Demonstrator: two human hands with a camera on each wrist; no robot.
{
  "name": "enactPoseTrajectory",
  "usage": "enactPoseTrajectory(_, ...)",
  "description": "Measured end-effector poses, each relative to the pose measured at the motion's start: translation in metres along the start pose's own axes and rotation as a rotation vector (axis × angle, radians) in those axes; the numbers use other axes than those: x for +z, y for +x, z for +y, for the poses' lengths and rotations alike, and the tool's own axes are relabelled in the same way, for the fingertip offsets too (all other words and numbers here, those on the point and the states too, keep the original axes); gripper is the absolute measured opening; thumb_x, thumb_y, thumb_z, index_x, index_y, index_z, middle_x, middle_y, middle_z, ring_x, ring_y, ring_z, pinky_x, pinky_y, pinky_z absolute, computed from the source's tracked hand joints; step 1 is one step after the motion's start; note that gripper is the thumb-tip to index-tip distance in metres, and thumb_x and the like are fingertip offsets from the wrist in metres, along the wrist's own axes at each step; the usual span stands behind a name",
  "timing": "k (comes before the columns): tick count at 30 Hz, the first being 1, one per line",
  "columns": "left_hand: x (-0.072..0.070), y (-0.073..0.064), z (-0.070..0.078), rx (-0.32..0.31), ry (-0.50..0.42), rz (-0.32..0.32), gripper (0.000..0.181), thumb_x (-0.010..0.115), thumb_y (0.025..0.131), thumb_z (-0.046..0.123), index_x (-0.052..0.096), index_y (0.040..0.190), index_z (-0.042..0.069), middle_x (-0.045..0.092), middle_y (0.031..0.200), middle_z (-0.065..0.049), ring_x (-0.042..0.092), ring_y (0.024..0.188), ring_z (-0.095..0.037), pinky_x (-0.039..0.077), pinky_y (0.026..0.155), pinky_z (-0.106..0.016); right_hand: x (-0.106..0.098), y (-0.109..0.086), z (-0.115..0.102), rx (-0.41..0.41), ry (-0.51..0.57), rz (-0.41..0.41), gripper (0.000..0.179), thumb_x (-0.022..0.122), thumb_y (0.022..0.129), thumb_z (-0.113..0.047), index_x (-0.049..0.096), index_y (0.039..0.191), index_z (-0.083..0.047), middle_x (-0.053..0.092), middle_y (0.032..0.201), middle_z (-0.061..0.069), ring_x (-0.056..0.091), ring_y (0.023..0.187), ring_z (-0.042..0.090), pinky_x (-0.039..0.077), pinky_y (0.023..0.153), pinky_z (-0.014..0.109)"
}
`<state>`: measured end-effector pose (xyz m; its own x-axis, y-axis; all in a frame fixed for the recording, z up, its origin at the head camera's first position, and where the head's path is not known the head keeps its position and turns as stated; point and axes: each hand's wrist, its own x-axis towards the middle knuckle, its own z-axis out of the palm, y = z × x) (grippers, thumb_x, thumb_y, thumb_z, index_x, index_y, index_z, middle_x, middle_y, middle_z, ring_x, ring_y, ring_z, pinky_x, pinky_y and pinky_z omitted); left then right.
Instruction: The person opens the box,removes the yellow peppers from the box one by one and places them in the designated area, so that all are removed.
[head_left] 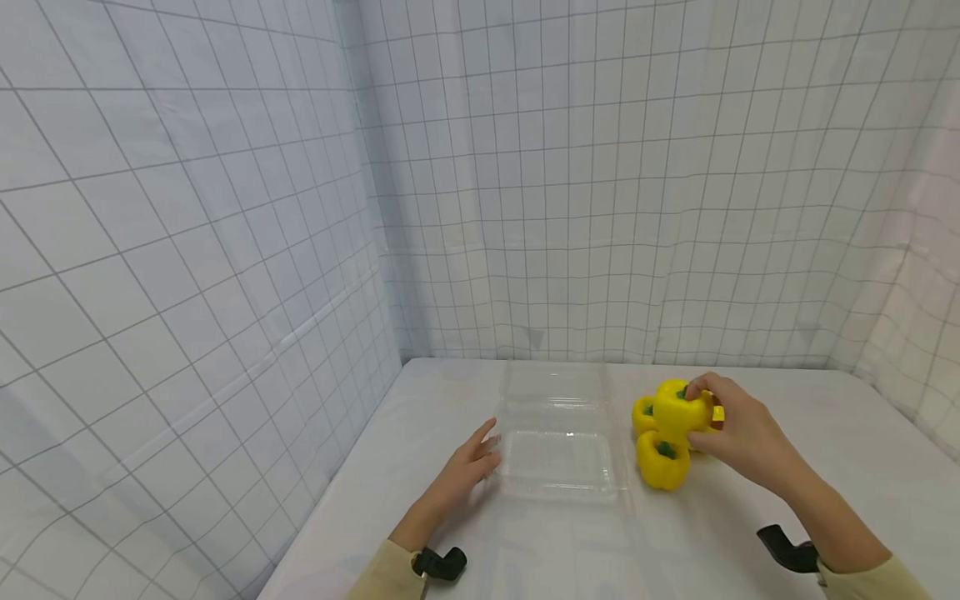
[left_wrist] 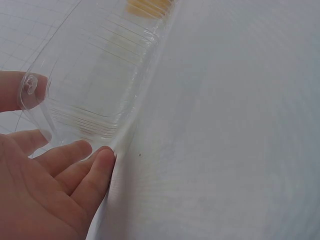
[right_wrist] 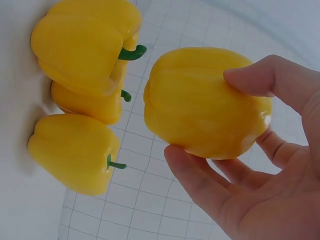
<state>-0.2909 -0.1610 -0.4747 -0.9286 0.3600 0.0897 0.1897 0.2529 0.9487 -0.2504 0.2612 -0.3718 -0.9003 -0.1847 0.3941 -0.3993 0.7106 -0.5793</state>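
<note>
A yellow bell pepper (right_wrist: 200, 105) is gripped in my right hand (head_left: 742, 429), with the thumb on one side and the fingers under the other. In the head view this pepper (head_left: 675, 414) is raised over the others on the table. Three more yellow bell peppers (right_wrist: 77, 155) with green stems sit close together beside the hand. My left hand (head_left: 467, 467) is at the left edge of a clear plastic clamshell container (left_wrist: 100, 75), its fingers spread and fingertips right at the rim. The lid (head_left: 555, 385) lies folded back, away from me.
The container's base (head_left: 555, 462) is mid-table, left of the peppers. A white cloth covers the table (head_left: 817, 433). Grid-patterned white curtains (head_left: 585, 208) hang behind and at both sides. Each wrist carries a black camera mount (head_left: 442, 564).
</note>
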Motion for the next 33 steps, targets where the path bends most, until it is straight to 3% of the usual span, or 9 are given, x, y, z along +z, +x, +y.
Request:
enactPoseTrajectory(10,-0.002,0.000,-0.001,0.005,0.006,0.002,0.066,0.052,0.105,0.021,0.020,0.162,0.014,0.034,0.157,-0.024,0.041,0.140,-0.037,0.043,0.099,-0.049,-0.008,-0.011,0.008,-0.011,0.020,-0.006,0.048,0.080,0.077,0.000,0.051,0.114,-0.009,0.048,0.131,0.018,0.050,0.116,0.045,0.054,0.085,0.055)
enactPoseTrajectory(17,-0.002,-0.001,-0.001,0.007,0.001,0.001,0.066,0.052,0.105,0.020,0.020,0.162,0.013,0.034,0.157,-0.024,0.042,0.139,-0.037,0.044,0.095,-0.043,-0.013,-0.019,0.025,-0.006,0.016,-0.007,0.049,0.080,0.077,0.000,0.050,0.115,-0.009,0.048,0.131,0.017,0.050,0.118,0.048,0.055,0.084,0.051)
enactPoseTrajectory(33,-0.003,-0.002,-0.001,0.001,-0.023,-0.007,0.067,0.052,0.106,0.023,0.018,0.163,0.016,0.032,0.158,-0.024,0.035,0.144,-0.039,0.036,0.108,-0.058,-0.013,-0.037,0.053,0.083,0.038,-0.052,0.051,0.083,0.079,-0.006,0.050,0.118,-0.010,0.050,0.137,0.019,0.049,0.122,0.052,0.058,0.081,0.042)
